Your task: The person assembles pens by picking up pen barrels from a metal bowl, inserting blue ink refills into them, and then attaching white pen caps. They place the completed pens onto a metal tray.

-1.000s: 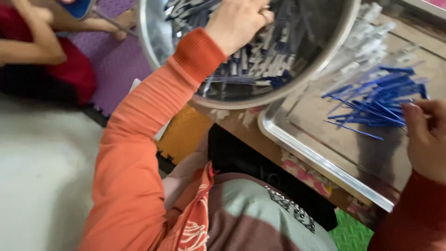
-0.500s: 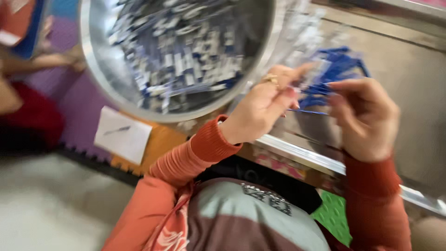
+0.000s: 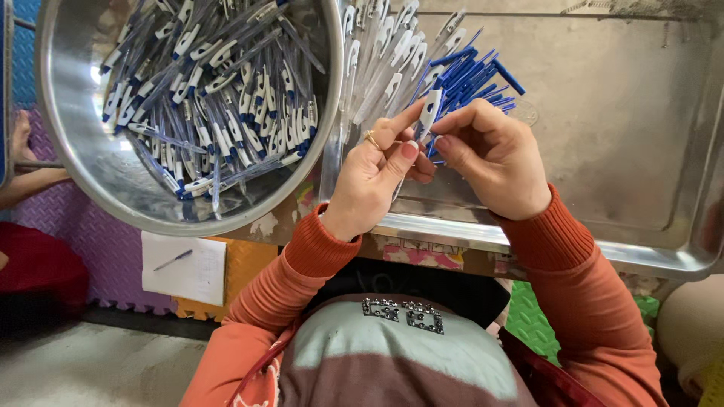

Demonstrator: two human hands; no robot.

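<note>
My left hand (image 3: pixel 377 169) and my right hand (image 3: pixel 494 154) meet over the near edge of a flat steel tray (image 3: pixel 603 226). Together they pinch one clear pen barrel with a white clip (image 3: pixel 430 109), held upright between the fingertips. A ring sits on a left finger. Just behind the hands lie a row of clear pen barrels (image 3: pixel 385 53) and a bundle of blue refills (image 3: pixel 471 75) on the tray. A round steel bowl (image 3: pixel 83 181) to the left holds several assembled blue and white pens (image 3: pixel 219 98).
A paper sheet with a pen (image 3: pixel 185 264) lies on an orange and purple foam mat (image 3: pixel 90 241) below the bowl. Another person's arm and red clothing (image 3: pixel 30 264) show at the far left. The tray's right half is bare metal.
My left hand left the bowl and came to the tray beside my right hand. Both now grip one pen barrel. The view has shifted so the bowl sits at the left.
</note>
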